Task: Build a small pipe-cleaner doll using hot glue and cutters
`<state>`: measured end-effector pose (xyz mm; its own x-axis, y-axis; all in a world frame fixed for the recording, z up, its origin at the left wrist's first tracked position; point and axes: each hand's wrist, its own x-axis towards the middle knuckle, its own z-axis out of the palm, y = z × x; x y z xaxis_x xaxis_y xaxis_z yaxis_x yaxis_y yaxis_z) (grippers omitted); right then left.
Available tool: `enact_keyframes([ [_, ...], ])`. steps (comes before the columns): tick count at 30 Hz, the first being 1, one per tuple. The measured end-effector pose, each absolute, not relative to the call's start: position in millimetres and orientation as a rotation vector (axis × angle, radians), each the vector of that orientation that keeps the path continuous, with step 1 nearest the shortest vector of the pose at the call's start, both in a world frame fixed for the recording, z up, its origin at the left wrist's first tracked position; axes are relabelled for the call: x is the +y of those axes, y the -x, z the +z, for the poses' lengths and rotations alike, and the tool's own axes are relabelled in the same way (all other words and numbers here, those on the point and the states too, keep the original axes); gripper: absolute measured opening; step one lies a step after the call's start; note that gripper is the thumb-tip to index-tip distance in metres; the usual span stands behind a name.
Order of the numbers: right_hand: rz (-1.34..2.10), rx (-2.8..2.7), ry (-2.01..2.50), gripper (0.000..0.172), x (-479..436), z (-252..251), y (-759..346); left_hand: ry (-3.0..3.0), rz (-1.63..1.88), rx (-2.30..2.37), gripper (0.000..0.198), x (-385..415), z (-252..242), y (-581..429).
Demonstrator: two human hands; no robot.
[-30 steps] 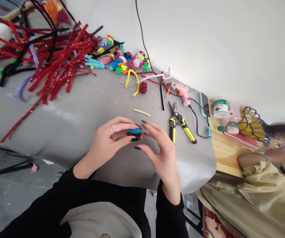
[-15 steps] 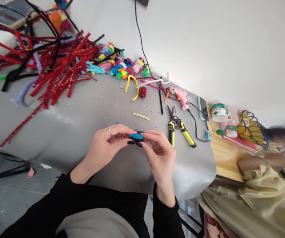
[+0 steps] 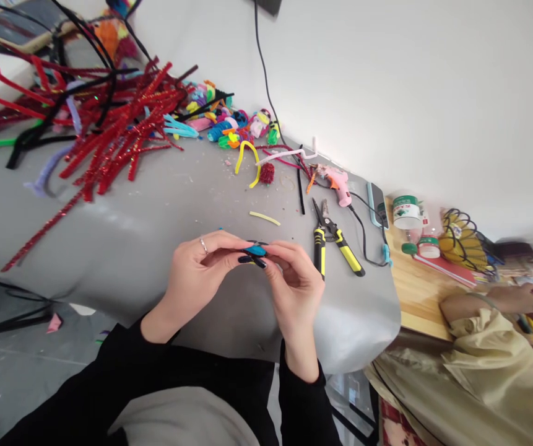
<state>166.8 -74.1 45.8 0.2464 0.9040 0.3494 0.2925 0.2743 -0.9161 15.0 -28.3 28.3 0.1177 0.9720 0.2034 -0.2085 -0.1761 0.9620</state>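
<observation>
Between my fingertips is a small blue piece (image 3: 255, 250), fuzzy-looking like pipe cleaner, with dark parts at its edge; much of it is hidden by the fingers. My left hand (image 3: 203, 272) pinches its left side, a ring on one finger. On its right side my right hand (image 3: 291, 282) closes thumb and fingers. Both hands are just above the grey table (image 3: 155, 210) near its front edge. Beyond them lies a short pale-yellow pipe cleaner piece (image 3: 265, 218). Yellow-and-black pliers (image 3: 329, 235) lie with handles apart, right of my right hand.
Red tinsel pipe cleaners (image 3: 122, 124) are heaped at the left. Small colourful figures (image 3: 229, 124) sit by the wall. A pink glue gun (image 3: 335, 183) with its cord and a phone (image 3: 377, 204) lie at the right. Beside me a person's arm (image 3: 484, 300) rests over a wooden table (image 3: 424, 303).
The blue piece has turned slightly between my fingers and shows a narrower side. My hands stay in nearly the same place; the view has shifted a little.
</observation>
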Motion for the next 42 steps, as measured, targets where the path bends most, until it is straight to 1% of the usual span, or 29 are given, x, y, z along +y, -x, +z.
enact_keyframes([
  [1, 0.637, -1.323, 1.268, 0.014, -73, 45, -168, -1.241, 1.319, 0.862, 0.006, -27, 27, -14],
  [3, 0.624, -1.391, 1.318, 0.025, -67, 46, -172, -1.201, 1.294, 0.872, 0.011, -22, 24, -12],
  [5, 0.517, -1.446, 1.417, 0.04, -55, 50, -181, -1.168, 1.302, 0.883, 0.019, -17, 21, -9],
  [6, 0.432, -1.472, 1.476, 0.043, -46, 52, -185, -1.159, 1.319, 0.888, 0.02, -15, 20, -7],
  [10, 0.171, -1.595, 1.651, 0.037, 16, 62, -200, -1.165, 1.351, 0.912, 0.02, -10, 20, -4],
  [15, 0.155, -1.688, 1.997, 0.027, 99, 57, -189, -1.361, 1.35, 1.04, 0.039, -9, 20, -2],
  [18, 0.141, -1.694, 2.039, 0.023, 115, 52, -182, -1.644, 1.296, 1.125, 0.035, -6, 13, 0],
  [20, 0.153, -1.648, 1.976, 0.028, 110, 53, -183, -1.81, 1.237, 1.119, 0.029, -3, 7, 0],
  [22, 0.211, -1.547, 1.884, 0.035, 94, 59, -187, -1.892, 1.209, 1.074, 0.027, -1, 3, 0],
  [24, 0.39, -1.435, 1.757, 0.039, 70, 67, -192, -1.908, 1.207, 1.055, 0.029, 1, 3, -1],
  [25, 0.519, -1.395, 1.661, 0.039, 57, 70, -194, -1.901, 1.204, 1.06, 0.031, 1, 4, -2],
  [27, 0.748, -1.324, 1.469, 0.031, 31, 74, -194, -1.87, 1.189, 1.075, 0.036, 1, 8, -3],
  [29, 0.872, -1.253, 1.353, 0.029, 8, 73, -191, -1.814, 1.182, 1.055, 0.039, 1, 14, -4],
  [32, 0.907, -1.135, 1.274, 0.027, -12, 65, -186, -1.711, 1.165, 1.006, 0.042, 1, 19, -7],
  [36, 0.873, -1.083, 1.229, 0.026, -19, 58, -183, -1.735, 1.169, 1.009, 0.028, 1, 21, -9],
  [37, 0.865, -1.099, 1.222, 0.027, -19, 57, -184, -1.759, 1.172, 1.013, 0.027, 1, 22, -9],
  [42, 0.878, -1.147, 1.23, 0.031, -20, 48, -185, -1.831, 1.127, 1.059, 0.033, -1, 24, -7],
])
